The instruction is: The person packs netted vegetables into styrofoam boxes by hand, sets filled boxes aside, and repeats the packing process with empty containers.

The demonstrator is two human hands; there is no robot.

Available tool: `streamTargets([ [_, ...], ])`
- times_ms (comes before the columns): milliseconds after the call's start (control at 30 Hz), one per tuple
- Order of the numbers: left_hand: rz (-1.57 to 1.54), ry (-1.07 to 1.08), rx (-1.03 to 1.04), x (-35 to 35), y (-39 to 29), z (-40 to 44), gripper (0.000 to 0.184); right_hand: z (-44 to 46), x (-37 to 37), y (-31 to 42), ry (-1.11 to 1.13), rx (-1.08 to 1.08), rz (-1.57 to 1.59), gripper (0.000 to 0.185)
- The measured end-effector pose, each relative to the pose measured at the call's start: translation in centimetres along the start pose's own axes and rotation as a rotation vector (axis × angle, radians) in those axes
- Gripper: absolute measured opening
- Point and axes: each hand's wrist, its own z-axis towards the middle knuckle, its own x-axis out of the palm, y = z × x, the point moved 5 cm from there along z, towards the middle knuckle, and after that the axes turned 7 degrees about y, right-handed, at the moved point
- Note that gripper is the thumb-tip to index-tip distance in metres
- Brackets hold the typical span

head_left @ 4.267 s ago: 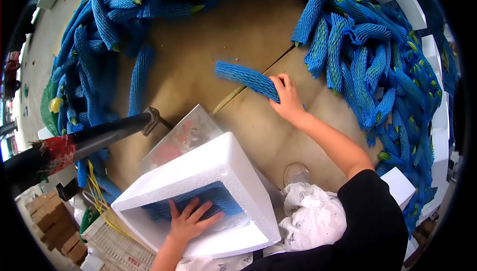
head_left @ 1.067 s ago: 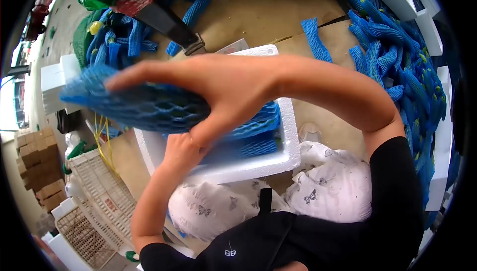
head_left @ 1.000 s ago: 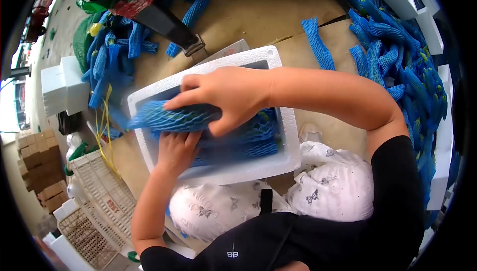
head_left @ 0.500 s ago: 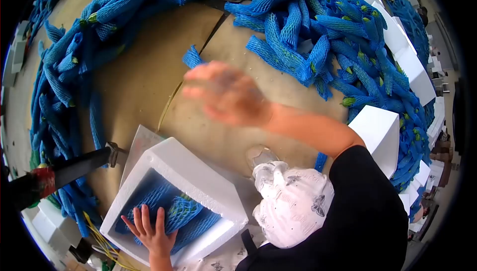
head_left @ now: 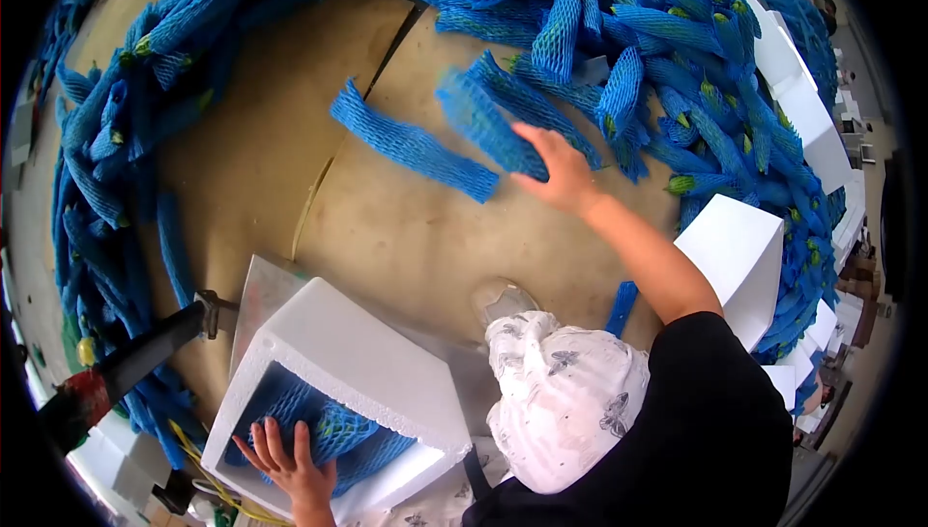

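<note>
My right hand (head_left: pixel 563 175) grips the near end of a blue foam-netted vegetable (head_left: pixel 483 121), slightly blurred, with green showing through the mesh. It is over the brown floor, beside the pile. Just left of it lies a flattened blue foam net sleeve (head_left: pixel 411 148). My left hand (head_left: pixel 290 469) has its fingers spread on blue netted vegetables (head_left: pixel 340 428) inside a white foam box (head_left: pixel 362 358). The box is tilted, its opening toward me. What lies deeper in the box is hidden.
A large pile of blue-netted vegetables (head_left: pixel 667 43) with green tips spreads at the upper right. More netted vegetables (head_left: pixel 97 155) line the left. White foam boxes (head_left: pixel 732 251) stand on the right. A dark metal bar (head_left: pixel 155 348) juts in beside my box.
My right hand has moved right and now grips a netted vegetable from beside the pile. The sleeve formerly by that hand lies fully visible. My left hand stays in the box.
</note>
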Motion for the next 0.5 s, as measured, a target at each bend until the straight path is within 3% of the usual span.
streamTargets([
  [67,-0.009,0.0,-0.045,0.4,0.2,-0.2,0.071,-0.9,2.5,0.7,0.23,-0.024,-0.026,0.054],
  [100,-0.008,-0.001,-0.036,0.3,0.1,0.2,0.071,0.0,2.6,0.1,0.145,0.011,0.063,0.052],
  [133,0.005,0.011,-0.032,0.0,0.0,0.5,0.068,1.4,1.1,-0.8,-0.051,-0.022,-0.076,0.056],
  [200,0.029,0.038,-0.042,-0.6,-0.3,0.1,0.066,3.2,1.2,-5.7,-0.244,0.281,-0.241,0.065],
  [233,0.027,0.045,-0.038,-0.4,-0.3,0.2,0.067,3.2,1.6,-6.1,-0.249,0.274,-0.234,0.065],
  [300,0.025,0.015,-0.018,-0.4,-0.3,1.0,0.072,3.1,3.3,-7.2,0.009,0.481,-0.264,0.074],
  [400,-0.082,-0.066,-0.021,-0.5,-0.1,1.4,0.081,0.3,3.2,-5.2,0.081,0.32,-0.299,0.074],
  [500,-0.195,0.014,-0.014,-1.5,0.3,1.7,0.084,-0.8,1.9,-2.5,-0.027,0.302,-0.015,0.066],
])
